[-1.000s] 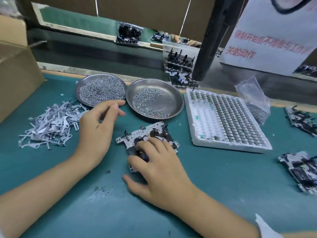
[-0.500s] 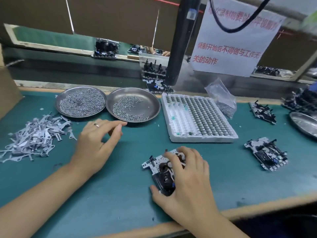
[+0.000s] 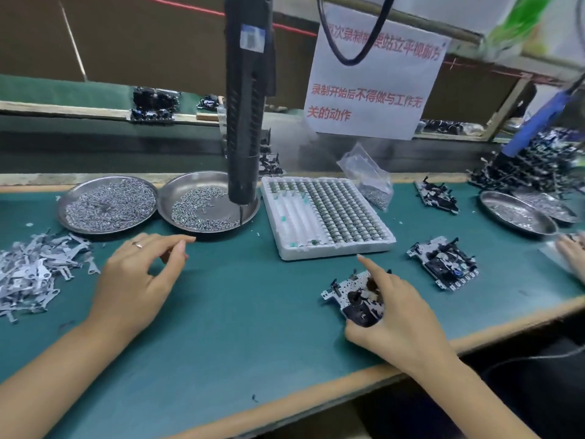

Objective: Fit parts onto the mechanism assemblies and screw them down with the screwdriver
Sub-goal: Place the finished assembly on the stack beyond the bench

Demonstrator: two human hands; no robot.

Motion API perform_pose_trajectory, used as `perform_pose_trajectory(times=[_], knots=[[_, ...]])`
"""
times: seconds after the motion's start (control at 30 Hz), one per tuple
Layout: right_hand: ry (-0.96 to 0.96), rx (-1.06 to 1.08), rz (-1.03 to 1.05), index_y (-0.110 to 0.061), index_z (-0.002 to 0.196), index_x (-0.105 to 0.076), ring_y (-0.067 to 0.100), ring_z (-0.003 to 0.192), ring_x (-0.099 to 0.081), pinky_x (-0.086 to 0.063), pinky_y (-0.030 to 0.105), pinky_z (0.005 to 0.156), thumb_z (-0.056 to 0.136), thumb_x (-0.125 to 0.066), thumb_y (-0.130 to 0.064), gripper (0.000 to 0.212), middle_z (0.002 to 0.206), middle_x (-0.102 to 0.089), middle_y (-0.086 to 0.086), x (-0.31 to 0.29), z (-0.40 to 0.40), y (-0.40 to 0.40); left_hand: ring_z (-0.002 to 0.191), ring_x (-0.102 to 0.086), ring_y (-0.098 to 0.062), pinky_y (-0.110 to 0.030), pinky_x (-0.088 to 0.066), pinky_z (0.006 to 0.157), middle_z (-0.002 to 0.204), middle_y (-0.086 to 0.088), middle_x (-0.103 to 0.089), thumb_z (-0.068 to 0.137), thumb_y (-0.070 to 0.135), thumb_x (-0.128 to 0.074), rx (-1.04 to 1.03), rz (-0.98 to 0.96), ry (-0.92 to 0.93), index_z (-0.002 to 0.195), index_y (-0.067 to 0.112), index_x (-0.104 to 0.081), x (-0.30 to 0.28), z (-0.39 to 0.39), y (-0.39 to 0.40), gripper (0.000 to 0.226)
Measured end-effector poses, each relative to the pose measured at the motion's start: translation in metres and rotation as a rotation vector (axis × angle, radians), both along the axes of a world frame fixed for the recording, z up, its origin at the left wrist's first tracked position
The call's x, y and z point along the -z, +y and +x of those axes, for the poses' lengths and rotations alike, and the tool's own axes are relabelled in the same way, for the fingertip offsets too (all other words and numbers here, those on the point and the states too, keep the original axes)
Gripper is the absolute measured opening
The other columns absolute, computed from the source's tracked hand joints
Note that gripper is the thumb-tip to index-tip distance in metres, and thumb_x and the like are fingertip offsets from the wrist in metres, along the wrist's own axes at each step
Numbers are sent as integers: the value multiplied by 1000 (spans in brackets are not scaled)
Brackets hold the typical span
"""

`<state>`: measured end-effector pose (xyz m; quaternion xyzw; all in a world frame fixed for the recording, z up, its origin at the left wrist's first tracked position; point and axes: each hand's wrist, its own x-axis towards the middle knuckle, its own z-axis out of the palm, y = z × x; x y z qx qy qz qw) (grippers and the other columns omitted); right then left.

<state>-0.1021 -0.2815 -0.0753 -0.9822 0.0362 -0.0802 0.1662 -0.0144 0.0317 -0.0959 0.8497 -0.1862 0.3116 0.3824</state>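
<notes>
My right hand (image 3: 399, 315) grips a mechanism assembly (image 3: 346, 291), a white perforated plate with black parts, resting on the green mat near the front edge. My left hand (image 3: 139, 280) hovers over the mat with fingers apart, holding nothing, just in front of two steel dishes of screws (image 3: 107, 205) (image 3: 202, 207). A black electric screwdriver (image 3: 247, 99) hangs upright above the right dish, its tip near the dish. A second assembly (image 3: 443, 263) lies to the right. A heap of grey metal levers (image 3: 31, 270) lies at the left.
A white foam tray (image 3: 326, 217) of small round parts sits mid-table, with a plastic bag (image 3: 368, 175) behind it. Another assembly (image 3: 437, 196), a steel dish (image 3: 516, 217) and a pile of assemblies (image 3: 531, 166) lie far right. Another person's hand (image 3: 573, 258) shows at the right edge.
My right hand has slid the assembly to the right along the mat, toward the front edge. My left hand stayed in front of the dishes. The view has swung right.
</notes>
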Motion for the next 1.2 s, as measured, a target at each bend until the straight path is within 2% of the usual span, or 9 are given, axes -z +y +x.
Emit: perform_pose_trajectory(times=[0.2, 0.33, 0.43, 0.5, 0.63, 0.7, 0.83, 0.93, 1.2], knots=[[-278, 151, -49, -29, 137, -48, 27, 105, -53, -45, 40, 90, 57, -79, -30, 86, 114, -57, 2, -13, 22, -75, 74, -51, -13, -16, -36, 79, 70, 1, -62, 91, 32, -45, -4, 21, -18, 97, 8, -71, 1, -1, -3, 36], [-61, 270, -18, -25, 138, -47, 30, 123, -45, -35, 48, 105, 70, -73, -27, 73, 131, -52, 12, -23, 55, -130, 74, -52, -16, -18, -37, 77, 70, 0, -63, 91, 33, -44, -10, 39, -16, 96, 9, -71, 2, -1, -3, 36], [120, 356, -240, -27, 145, -35, 31, 138, -25, -19, 61, 109, 85, -62, -30, 65, 150, -32, 9, -19, 69, -135, 73, -51, -16, -17, -37, 76, 69, 0, -62, 90, 33, -44, -16, 51, -10, 96, 9, -72, 2, 0, -3, 37], [49, 378, -398, -24, 148, -29, 35, 140, -19, -17, 63, 107, 88, -57, -17, 67, 153, -24, 13, -16, 71, -112, 72, -51, -15, -17, -37, 77, 69, -1, -63, 91, 32, -44, -17, 65, -25, 96, 7, -72, 1, 0, -3, 37], [-445, -70, -147, 0, 106, -69, 38, 99, -62, -50, 46, 84, 72, -66, 9, 36, 110, -64, 19, 0, 60, -25, 71, -50, -15, -22, -39, 75, 69, -4, -63, 91, 28, -45, -23, 70, -42, 95, 4, -72, -1, -1, -5, 37], [-486, -310, 3, -5, 93, -73, 28, 83, -67, -55, 34, 71, 74, -67, 1, 21, 92, -69, 8, 6, 53, 22, 73, -51, -16, -23, -40, 76, 71, -4, -65, 90, 28, -45, -42, 32, -33, 96, 4, -72, -3, -1, -5, 36], [-497, -634, 132, -4, 97, -73, 26, 74, -66, -54, 31, 62, 75, -63, -2, 24, 84, -70, 6, 10, 78, 91, 83, -56, -16, -23, -42, 84, 86, -3, -66, 90, 22, -54, -97, -35, -7, 101, 7, -71, -16, 10, -3, 25], [-552, -675, 200, -1, 104, -71, 29, 72, -65, -54, 35, 62, 76, -64, 3, 29, 81, -69, 9, 6, 113, 128, 92, -58, -20, -34, -44, 88, 98, 0, -65, 92, 16, -61, -137, 7, 73, 106, 12, -70, -36, 35, -2, 17], [-616, -549, 371, -4, 113, -67, 27, 91, -63, -52, 38, 77, 76, -59, 1, 37, 100, -68, 7, 21, 152, 146, 102, -56, -18, -35, -44, 92, 119, 0, -58, 90, 23, -61, -157, 155, 251, 122, 20, -61, -74, 146, -41, 32]])
